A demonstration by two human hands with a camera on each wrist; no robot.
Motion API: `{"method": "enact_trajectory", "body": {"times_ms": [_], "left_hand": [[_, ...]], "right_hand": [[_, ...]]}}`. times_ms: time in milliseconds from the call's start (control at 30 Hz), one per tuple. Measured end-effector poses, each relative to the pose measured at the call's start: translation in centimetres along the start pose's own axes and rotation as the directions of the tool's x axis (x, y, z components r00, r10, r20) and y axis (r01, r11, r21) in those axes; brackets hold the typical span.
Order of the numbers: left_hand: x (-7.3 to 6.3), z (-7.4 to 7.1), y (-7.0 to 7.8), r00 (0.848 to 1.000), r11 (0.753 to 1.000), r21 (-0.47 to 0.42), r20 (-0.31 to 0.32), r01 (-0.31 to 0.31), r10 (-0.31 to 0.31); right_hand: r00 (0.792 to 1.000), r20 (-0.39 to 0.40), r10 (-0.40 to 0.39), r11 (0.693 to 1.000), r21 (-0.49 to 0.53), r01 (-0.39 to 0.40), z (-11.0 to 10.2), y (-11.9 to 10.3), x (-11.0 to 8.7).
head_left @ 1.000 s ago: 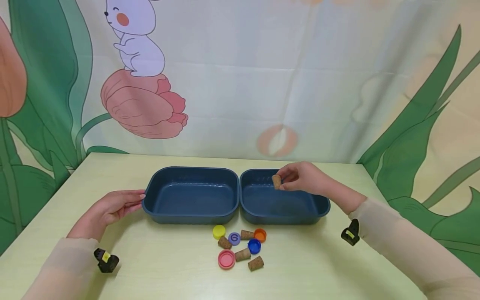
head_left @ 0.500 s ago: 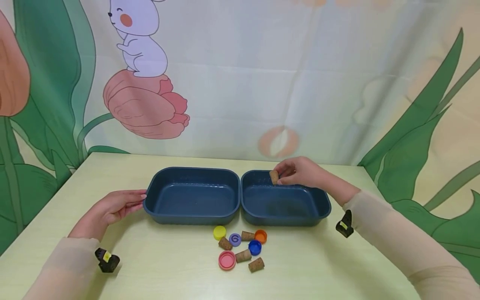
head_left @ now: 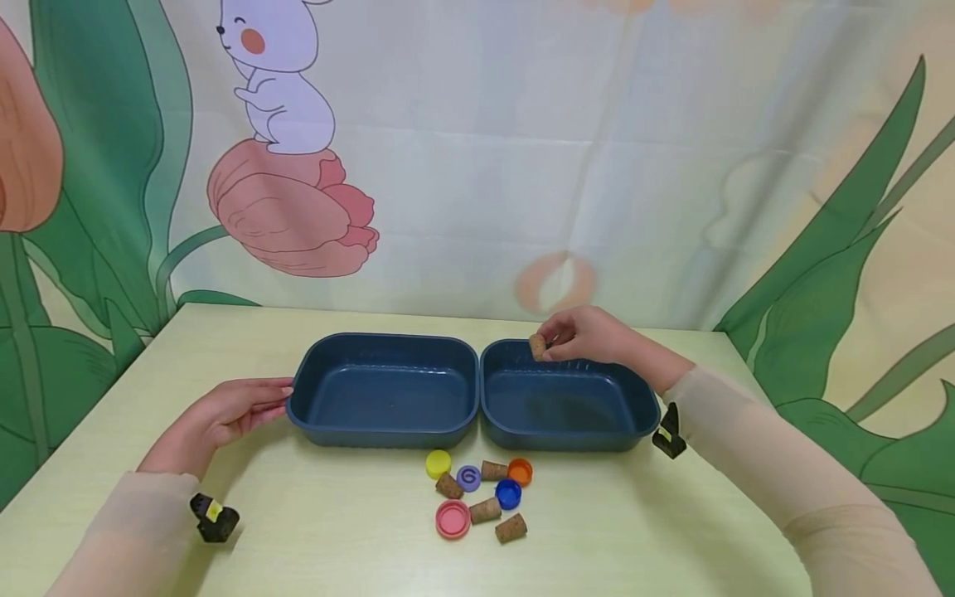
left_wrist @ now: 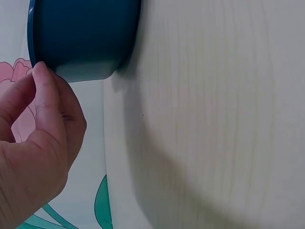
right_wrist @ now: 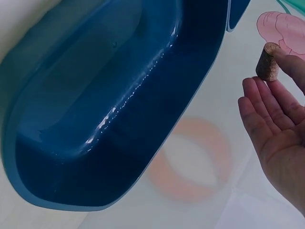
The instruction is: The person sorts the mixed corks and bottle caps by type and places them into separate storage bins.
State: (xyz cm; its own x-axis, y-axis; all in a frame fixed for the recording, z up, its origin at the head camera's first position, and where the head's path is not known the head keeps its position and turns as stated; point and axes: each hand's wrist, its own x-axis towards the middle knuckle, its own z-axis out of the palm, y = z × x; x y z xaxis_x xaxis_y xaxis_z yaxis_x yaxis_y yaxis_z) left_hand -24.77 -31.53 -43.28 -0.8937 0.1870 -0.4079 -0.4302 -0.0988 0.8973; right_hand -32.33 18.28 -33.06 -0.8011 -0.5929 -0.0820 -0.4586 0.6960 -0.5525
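One cork (head_left: 538, 347) is pinched by the right hand (head_left: 589, 336), lying left of it at the fingertips, its long axis near upright, slightly tilted. The left hand (head_left: 233, 408), well apart from it, pinches the outer end of the left tray (head_left: 380, 438). From the head view, the cork overlaps the far rim of the right tray (head_left: 567, 439); its height is unclear. Nearer lie four loose corks (head_left: 511, 528) and five caps (head_left: 453, 519).

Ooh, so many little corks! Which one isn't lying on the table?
The held cork, pinched in the person's right hand. The other four corks lie on the table among coloured caps.
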Motion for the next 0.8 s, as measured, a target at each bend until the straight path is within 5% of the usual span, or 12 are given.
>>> {"method": "enact_trajectory", "body": {"times_ms": [800], "left_hand": [[-0.2, 0.2, 0.3, 1.0, 1.0, 0.026, -0.023, 0.015, -0.014]], "right_hand": [[0.991, 0.131, -0.032, 0.998, -0.052, 0.039, 1.7, 0.8, 3.5]]}}
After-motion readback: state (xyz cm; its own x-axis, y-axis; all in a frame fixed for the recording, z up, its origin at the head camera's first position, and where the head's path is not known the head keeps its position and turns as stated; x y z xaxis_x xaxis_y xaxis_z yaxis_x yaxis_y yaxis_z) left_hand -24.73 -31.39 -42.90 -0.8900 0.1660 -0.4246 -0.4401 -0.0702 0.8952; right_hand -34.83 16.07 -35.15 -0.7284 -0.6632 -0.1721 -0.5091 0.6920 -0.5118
